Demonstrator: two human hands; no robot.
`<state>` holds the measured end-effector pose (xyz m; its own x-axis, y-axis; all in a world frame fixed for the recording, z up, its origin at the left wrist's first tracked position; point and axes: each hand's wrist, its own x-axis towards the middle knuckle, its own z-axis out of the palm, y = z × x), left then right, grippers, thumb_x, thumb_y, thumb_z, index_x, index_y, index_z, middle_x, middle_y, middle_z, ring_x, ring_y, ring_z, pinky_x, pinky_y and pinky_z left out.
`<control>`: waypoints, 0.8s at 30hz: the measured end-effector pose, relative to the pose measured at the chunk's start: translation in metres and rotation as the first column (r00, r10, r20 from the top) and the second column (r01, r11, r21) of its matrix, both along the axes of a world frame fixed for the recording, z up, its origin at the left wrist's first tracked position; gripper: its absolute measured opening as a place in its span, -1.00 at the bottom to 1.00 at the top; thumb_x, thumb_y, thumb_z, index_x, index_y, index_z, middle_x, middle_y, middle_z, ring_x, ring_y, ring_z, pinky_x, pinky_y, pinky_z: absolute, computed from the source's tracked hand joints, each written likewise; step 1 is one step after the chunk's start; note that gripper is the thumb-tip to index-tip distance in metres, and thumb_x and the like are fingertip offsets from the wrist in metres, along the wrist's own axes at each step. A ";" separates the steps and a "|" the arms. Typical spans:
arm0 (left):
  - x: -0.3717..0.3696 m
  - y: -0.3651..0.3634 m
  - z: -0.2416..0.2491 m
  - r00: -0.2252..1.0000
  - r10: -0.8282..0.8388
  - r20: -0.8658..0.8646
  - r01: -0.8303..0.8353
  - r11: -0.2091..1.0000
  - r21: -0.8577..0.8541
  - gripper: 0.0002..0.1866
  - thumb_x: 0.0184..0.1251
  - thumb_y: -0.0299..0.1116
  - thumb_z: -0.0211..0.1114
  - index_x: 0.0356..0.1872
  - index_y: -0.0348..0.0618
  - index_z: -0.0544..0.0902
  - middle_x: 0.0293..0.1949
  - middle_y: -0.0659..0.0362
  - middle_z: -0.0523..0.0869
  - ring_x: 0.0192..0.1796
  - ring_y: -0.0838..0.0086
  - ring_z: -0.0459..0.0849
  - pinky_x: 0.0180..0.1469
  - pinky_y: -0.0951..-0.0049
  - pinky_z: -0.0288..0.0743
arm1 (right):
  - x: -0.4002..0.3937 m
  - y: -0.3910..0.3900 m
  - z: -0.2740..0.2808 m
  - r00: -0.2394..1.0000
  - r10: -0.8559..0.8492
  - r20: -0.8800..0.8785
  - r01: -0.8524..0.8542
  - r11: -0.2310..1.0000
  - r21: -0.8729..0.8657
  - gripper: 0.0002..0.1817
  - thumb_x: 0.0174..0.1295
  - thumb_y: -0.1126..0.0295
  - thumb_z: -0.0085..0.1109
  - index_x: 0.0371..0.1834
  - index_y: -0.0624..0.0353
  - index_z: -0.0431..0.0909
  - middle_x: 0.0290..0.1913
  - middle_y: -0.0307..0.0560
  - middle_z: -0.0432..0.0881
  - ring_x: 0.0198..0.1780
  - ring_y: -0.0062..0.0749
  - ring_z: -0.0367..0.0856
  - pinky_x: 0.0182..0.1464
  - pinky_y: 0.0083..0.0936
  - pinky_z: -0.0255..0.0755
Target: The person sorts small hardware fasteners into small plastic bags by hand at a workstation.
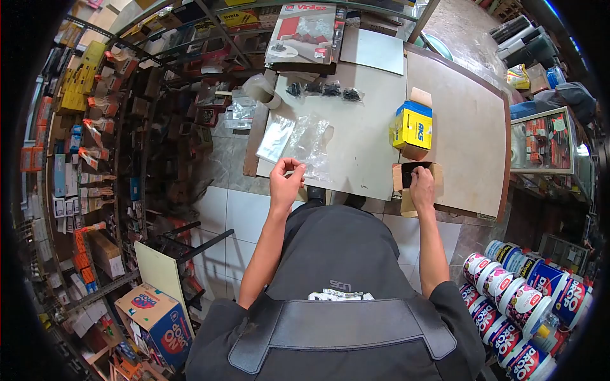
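Observation:
My left hand (287, 184) is closed at the table's near edge, thumb and fingertips drawn together. A crumpled clear plastic bag (311, 141) lies just beyond it; whether the fingers grip anything is too small to see. My right hand (422, 188) reaches into an open cardboard box (437, 173) with dark contents. Its fingers are pinched, and what they hold is hidden. Behind that box stands a yellow and blue box (416, 132) with its flap up. Several small clear packets of black pieces (332, 89) lie in a row farther back. A stack of flat clear bags (276, 138) rests at the left.
The table (368, 140) carries a thick Vinilex catalogue (302, 35), a pale flat board (373, 49) and a roll of clear plastic (260, 91). Crowded shelves (95, 146) line the left. Paint buckets (508, 286) are stacked at right, below a glass case (540, 143).

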<state>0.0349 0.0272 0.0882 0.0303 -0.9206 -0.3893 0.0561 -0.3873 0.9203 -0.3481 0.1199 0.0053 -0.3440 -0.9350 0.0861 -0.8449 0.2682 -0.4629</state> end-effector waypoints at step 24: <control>-0.005 -0.008 0.010 0.998 -0.044 0.039 0.045 0.999 -0.019 -0.87 0.36 -0.47 0.38 -0.17 -0.21 0.59 -0.28 0.23 0.62 -0.38 0.62 0.57 -0.36 0.56 0.51 | 0.119 -0.067 0.001 0.345 -0.145 0.927 0.038 0.989 0.141 -0.80 0.45 0.39 0.21 0.01 0.26 0.66 -0.20 -0.23 0.71 -0.26 -0.61 0.63 -0.23 -0.60 0.51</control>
<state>0.0304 0.0189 0.0979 0.0037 -0.9291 -0.3698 0.0031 -0.3698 0.9291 -0.2288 0.0529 0.0062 -0.2355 -0.8762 -0.4205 0.1526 0.3940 -0.9063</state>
